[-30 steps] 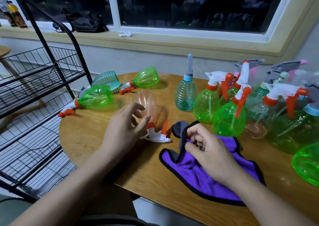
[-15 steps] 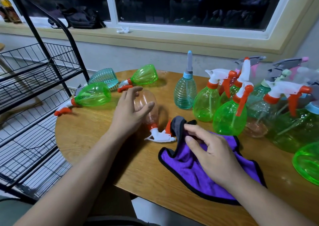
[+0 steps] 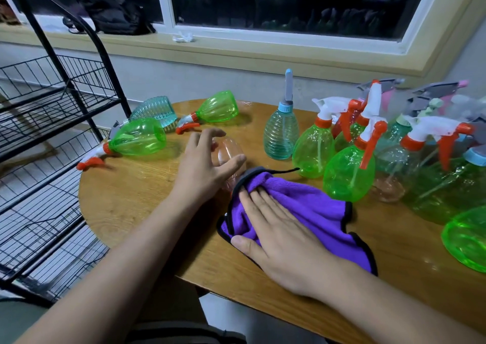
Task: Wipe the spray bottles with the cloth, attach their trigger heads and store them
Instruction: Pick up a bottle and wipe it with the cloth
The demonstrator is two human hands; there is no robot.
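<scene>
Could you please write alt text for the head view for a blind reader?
A person's left hand holds a pinkish spray bottle lying on a wooden table while the flat right hand presses a purple cloth against its near end. Green spray bottles stand at right, a black wire rack at left.

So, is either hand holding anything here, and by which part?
The left hand holds the clear bottle round its body; the right hand lies flat on the cloth.

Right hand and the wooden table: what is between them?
The purple cloth, seen in the head view: the right hand lies flat on it, and its far edge is bunched against the clear bottle.
</scene>
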